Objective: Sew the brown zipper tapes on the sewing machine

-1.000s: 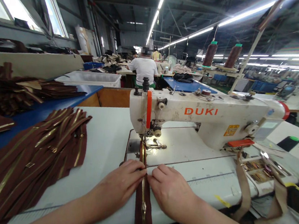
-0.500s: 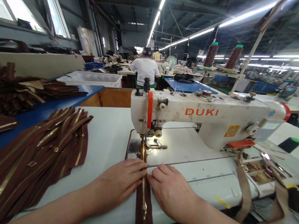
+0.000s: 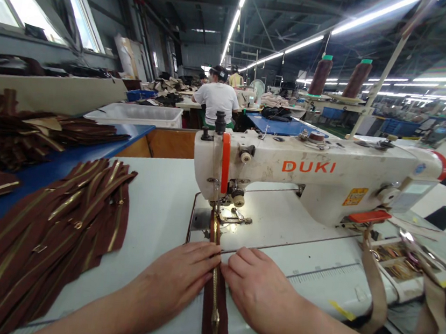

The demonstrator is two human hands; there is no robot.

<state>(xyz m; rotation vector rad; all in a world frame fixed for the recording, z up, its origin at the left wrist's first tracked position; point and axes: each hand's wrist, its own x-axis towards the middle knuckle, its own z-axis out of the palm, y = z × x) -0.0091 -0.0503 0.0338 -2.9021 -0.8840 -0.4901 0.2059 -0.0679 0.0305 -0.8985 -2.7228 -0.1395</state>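
Observation:
A brown zipper strip with gold teeth (image 3: 214,296) runs from the table's front edge up under the presser foot of a white sewing machine (image 3: 268,159). My left hand (image 3: 184,268) lies over the strip's left edge, its fingers closed together on it. From the other side, my right hand (image 3: 255,282) pinches the right edge with bent fingers and thumb. The gold slider (image 3: 215,315) sits on the strip just below both hands. The machine's lamp lights the needle area, where a metal guide (image 3: 235,217) lies beside the strip.
Brown zippers (image 3: 65,223) are piled on the left, with more on a blue table (image 3: 141,134). At right stand a tray of small metal parts (image 3: 401,270), hanging beige straps (image 3: 370,288) and a black thread cone (image 3: 444,217). A person in a white shirt (image 3: 217,101) sits ahead.
Both hands keep their hold on the zipper strip with hardly any shift. The view has turned slightly, so the machine's right end sits further right.

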